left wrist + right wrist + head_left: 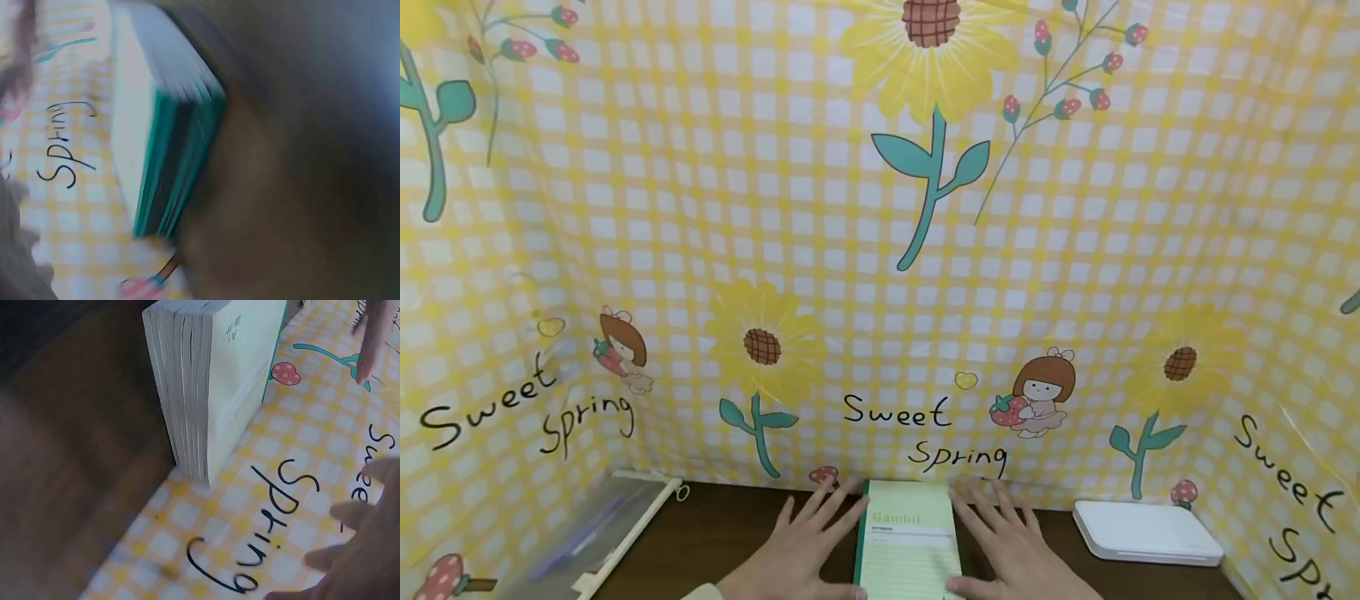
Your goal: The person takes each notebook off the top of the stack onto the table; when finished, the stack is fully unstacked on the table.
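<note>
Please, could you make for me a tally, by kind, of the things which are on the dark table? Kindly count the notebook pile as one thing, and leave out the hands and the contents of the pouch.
Notebook pile: 1
See-through pouch: 1
White flat case: 1
Total: 3

1. Left hand [801,550], bottom of the head view, left of centre: the fingers were straight and spread, pointing upward; the thumb pointed right.
2. Right hand [1011,554], bottom, right of centre: its fingers were similarly fanned upward, the thumb pointing left.
3. Both wrists angled inward from the bottom edge.
</note>
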A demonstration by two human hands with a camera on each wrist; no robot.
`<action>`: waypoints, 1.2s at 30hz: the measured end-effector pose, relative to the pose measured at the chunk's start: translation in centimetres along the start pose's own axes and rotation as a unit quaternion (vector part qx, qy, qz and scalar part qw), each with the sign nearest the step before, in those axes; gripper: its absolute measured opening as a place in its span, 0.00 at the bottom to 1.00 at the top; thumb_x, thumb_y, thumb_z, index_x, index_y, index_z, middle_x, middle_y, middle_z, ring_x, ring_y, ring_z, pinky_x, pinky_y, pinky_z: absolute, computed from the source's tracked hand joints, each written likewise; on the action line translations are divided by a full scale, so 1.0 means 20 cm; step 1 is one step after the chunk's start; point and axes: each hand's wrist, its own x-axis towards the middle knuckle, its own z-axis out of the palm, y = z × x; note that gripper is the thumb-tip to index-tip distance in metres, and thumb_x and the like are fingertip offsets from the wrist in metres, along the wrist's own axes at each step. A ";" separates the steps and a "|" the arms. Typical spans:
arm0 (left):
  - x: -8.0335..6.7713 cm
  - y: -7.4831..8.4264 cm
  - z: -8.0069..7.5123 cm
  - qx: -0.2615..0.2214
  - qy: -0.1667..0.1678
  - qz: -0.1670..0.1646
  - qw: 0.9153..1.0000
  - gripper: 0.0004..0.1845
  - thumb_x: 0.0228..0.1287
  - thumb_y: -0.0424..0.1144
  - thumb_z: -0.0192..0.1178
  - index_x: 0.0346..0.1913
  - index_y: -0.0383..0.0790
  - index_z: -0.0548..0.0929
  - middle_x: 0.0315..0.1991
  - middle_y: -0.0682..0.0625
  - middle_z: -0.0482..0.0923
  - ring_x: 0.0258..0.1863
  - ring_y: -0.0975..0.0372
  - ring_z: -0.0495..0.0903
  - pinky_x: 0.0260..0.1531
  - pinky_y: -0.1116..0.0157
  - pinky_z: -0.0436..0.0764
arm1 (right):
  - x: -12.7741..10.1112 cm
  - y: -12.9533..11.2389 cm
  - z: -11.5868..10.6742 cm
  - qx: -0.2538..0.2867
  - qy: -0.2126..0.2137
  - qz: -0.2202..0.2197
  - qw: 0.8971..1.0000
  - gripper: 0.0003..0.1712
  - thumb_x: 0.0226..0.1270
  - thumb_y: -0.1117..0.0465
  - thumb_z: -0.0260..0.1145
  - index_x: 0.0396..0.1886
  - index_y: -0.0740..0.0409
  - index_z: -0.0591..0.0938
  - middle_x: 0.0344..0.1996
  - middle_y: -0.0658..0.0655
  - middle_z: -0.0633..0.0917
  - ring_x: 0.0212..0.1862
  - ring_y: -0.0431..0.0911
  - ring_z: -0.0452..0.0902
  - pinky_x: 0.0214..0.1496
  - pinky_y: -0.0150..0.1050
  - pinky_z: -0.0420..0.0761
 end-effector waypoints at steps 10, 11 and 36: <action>0.11 -0.08 0.35 -0.327 0.042 -0.311 0.891 0.54 0.61 0.55 0.62 0.71 0.18 0.47 0.71 0.19 0.39 0.67 0.26 0.46 0.60 0.30 0.53 | 0.12 0.10 0.35 0.289 -0.015 0.281 0.915 0.58 0.66 0.35 0.58 0.71 0.79 0.48 0.69 0.82 0.51 0.69 0.76 0.48 0.66 0.69 0.54; 0.11 -0.08 0.38 -0.332 0.044 -0.315 0.888 0.53 0.62 0.54 0.63 0.70 0.16 0.46 0.70 0.18 0.40 0.67 0.26 0.47 0.60 0.31 0.54 | 0.12 0.10 0.39 0.294 -0.016 0.293 0.910 0.59 0.66 0.35 0.58 0.70 0.82 0.48 0.67 0.84 0.55 0.67 0.76 0.52 0.65 0.69 0.57; 0.18 0.08 0.53 -0.332 0.111 -0.325 0.879 0.39 0.65 0.37 0.57 0.68 0.16 0.51 0.67 0.19 0.53 0.65 0.29 0.58 0.61 0.36 0.61 | 0.09 0.02 0.59 0.281 0.094 0.175 0.939 0.38 0.69 0.50 0.60 0.64 0.76 0.60 0.42 0.67 0.83 0.38 0.57 0.82 0.37 0.52 0.80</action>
